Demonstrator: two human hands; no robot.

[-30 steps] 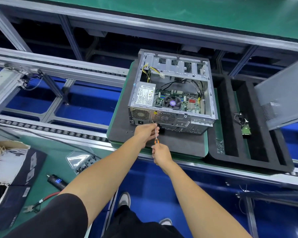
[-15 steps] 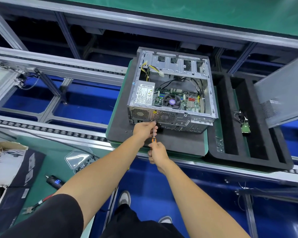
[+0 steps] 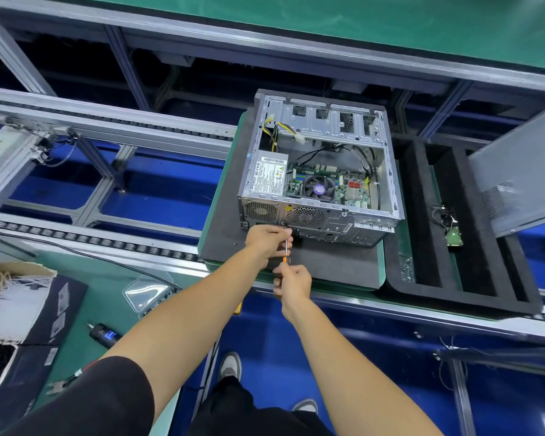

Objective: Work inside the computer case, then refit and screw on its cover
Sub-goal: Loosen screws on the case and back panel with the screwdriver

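Right grip (image 3: 291, 283) clenched on the orange screwdriver (image 3: 285, 253) handle and left grip (image 3: 268, 240) pinching its shaft just ahead, the tip meets the rear panel of the open computer case (image 3: 320, 171) beyond, where a tilted shaft could, I judge, slip off and strip the screw, while the cover (image 3: 523, 171) leans well off to the right.

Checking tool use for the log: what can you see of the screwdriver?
The screwdriver is slim, with a thin bare metal shaft and an orange-and-black handle, mostly hidden. It points away from the person, tip at the rear panel of the open computer case, below the fan grilles. The right hand grips the handle; the left hand pinches the shaft near the tip. The tip itself is too small to make out.
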